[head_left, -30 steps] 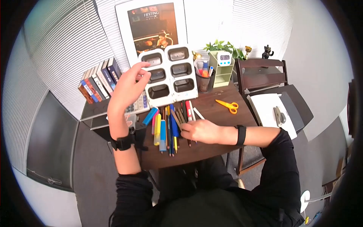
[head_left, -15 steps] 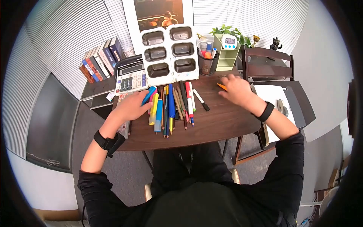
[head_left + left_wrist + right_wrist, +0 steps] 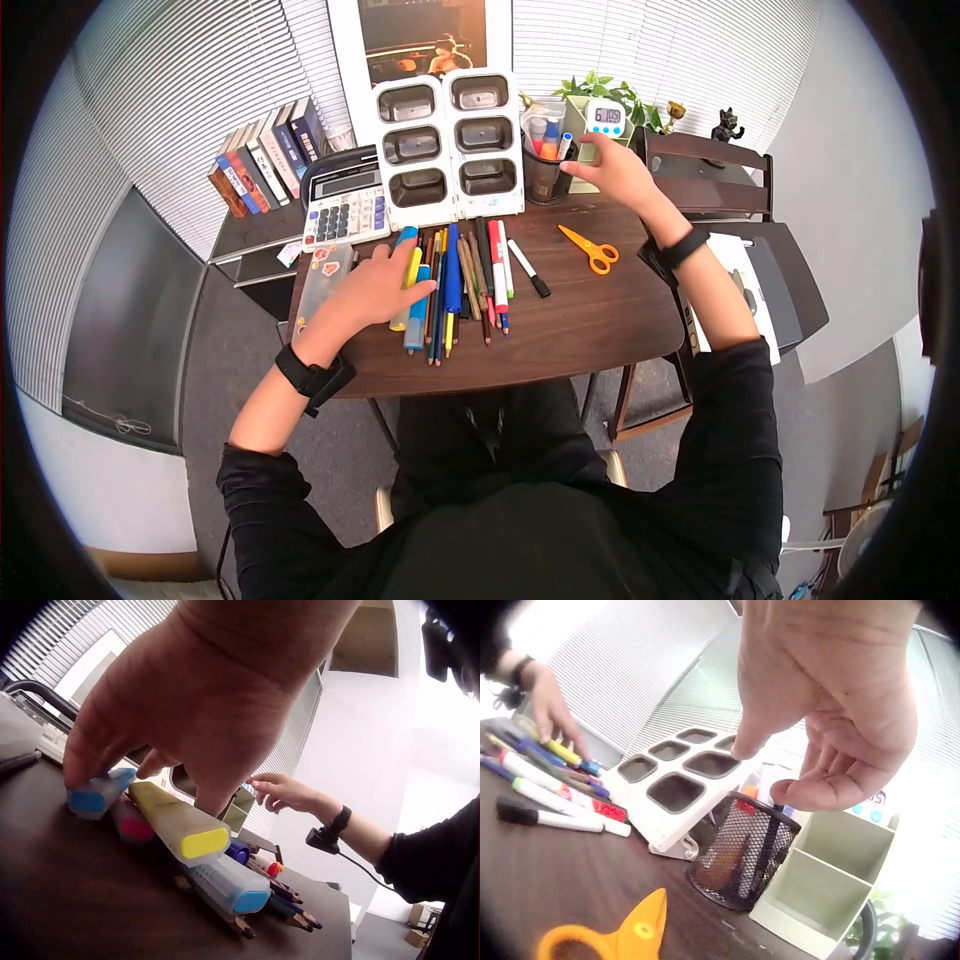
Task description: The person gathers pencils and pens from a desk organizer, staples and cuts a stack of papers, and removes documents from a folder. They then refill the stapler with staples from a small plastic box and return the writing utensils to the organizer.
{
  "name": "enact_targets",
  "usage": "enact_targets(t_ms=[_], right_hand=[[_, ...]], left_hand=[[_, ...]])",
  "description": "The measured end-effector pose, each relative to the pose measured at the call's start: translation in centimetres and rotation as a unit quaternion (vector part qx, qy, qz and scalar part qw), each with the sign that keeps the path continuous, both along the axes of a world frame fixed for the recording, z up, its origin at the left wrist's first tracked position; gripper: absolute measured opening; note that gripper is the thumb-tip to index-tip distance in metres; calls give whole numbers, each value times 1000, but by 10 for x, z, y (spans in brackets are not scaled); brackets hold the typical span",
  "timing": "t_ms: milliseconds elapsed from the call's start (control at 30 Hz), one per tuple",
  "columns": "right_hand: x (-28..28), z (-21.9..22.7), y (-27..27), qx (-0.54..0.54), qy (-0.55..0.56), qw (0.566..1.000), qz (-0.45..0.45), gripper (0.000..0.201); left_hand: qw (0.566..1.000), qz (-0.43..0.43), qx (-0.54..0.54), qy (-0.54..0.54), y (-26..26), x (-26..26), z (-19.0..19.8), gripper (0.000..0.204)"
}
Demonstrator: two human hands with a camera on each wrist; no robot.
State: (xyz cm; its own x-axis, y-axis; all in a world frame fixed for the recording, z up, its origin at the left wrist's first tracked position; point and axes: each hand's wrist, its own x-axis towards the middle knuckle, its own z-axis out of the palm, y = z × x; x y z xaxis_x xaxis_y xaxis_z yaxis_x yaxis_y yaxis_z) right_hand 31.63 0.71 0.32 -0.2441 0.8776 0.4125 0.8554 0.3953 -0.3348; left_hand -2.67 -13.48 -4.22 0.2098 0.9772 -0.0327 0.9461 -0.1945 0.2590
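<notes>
My left hand point(image 3: 372, 287) reaches over the highlighters at the left end of the pen row. Seen from the left wrist, its fingers touch a blue highlighter point(image 3: 90, 801), while the thumb extends down past a yellow highlighter point(image 3: 184, 825). A second blue highlighter point(image 3: 244, 889) lies beside the yellow one, and a pink one point(image 3: 135, 827) shows between. My right hand point(image 3: 620, 172) hovers at the black mesh pen cup point(image 3: 543, 182), thumb and fingers apart. Its fingertips overlap the tops of the pens in the cup in the right wrist view.
Several pencils and markers point(image 3: 455, 275) lie across the middle of the table. Orange scissors point(image 3: 595, 250) are to their right. Behind stand a white six-compartment tray point(image 3: 450, 150), a calculator point(image 3: 345, 215) and a green organizer point(image 3: 817, 889) with a timer point(image 3: 605, 118).
My left hand has come down from in front of the tray onto the highlighters. From the pens, my right hand has gone past the scissors and back to the pen cup.
</notes>
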Motion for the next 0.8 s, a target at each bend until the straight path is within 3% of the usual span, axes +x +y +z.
enact_targets(t_ms=[67,133,300,367,500,633,767,800], right_hand=[[-6,5,12,28,-15,999,17,62],[-12,13,20,-173,22,984,34,55],[-10,0,38,-159,29,985,54,39],[-14,2,32,-35,12,999,26,35],[-19,10,20,-32,-42,998,34,32],[-19,0,30,-14,-12,998,68,28],[-24,4,13,61,7,997,50,26],[-26,8,4,155,-33,987,37,22]], left_hand=[[1000,-1,9,-3,1,0,-1,78],[1000,9,1,-14,4,-1,-1,85],[999,0,-40,-16,5,-2,-4,88],[1000,-3,-28,0,7,-2,-8,89],[999,-5,-33,-9,7,-1,-10,90],[999,1,-33,-14,7,1,-7,89],[999,-2,-33,-22,5,4,-6,87],[999,5,-35,-30,4,5,-5,86]])
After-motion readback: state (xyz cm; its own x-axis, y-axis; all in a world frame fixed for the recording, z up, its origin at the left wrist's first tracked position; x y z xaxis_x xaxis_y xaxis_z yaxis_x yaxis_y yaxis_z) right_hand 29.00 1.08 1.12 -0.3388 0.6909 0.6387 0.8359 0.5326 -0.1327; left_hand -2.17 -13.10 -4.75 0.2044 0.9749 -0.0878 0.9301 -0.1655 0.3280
